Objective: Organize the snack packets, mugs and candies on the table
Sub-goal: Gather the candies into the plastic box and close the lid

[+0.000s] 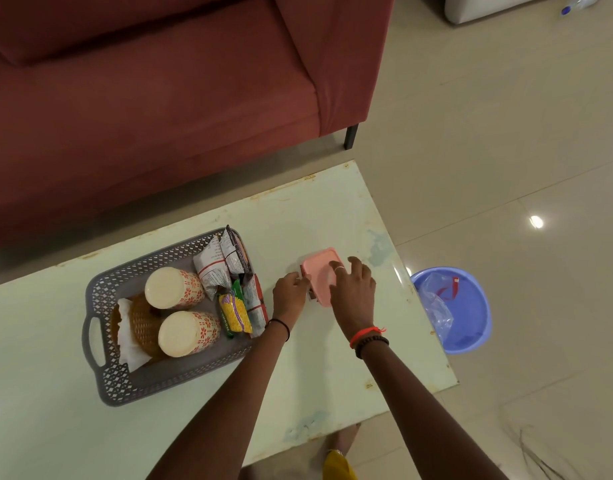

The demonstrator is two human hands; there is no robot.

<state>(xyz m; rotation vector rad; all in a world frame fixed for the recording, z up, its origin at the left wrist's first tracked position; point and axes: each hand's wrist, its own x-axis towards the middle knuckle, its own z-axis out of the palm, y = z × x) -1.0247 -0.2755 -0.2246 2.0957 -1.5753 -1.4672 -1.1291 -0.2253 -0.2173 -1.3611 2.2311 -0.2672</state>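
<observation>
Fingers [358,268] on pink box [320,271], near table [333,358] right edge.

Both hands are on a pink box [320,271] on the pale table [333,358]: right hand [354,285] spread flat on its lid, left hand [291,292] pinching its near-left corner. Just left sits a grey basket [100,292] with two upside-down mugs [173,288] and snack packets [225,261].
</observation>
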